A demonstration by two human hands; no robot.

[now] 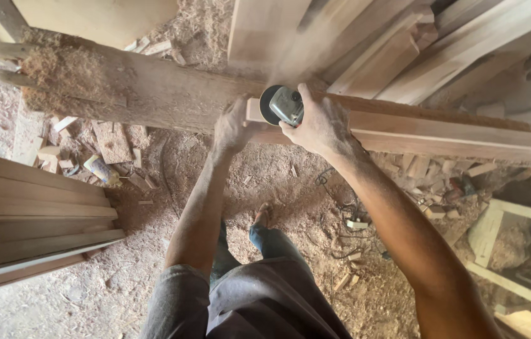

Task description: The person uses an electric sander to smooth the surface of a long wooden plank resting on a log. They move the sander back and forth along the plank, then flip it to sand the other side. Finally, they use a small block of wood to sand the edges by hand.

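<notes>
My right hand point(320, 123) grips a grey angle grinder point(283, 105) whose dark disc presses against the left end of a long pale wooden plank point(441, 133). A haze of dust rises from the disc. My left hand point(231, 127) rests on that same end of the plank, fingers wrapped over its edge just left of the grinder. The plank lies along a thick rough timber beam point(133, 88) that runs across the view.
Stacked planks point(27, 220) lie at the left, more boards point(416, 50) lean at the top right. Sawdust and wood offcuts cover the floor point(121, 270). A dark cable point(334, 188) trails below the beam. A wooden frame point(516, 251) stands at the right.
</notes>
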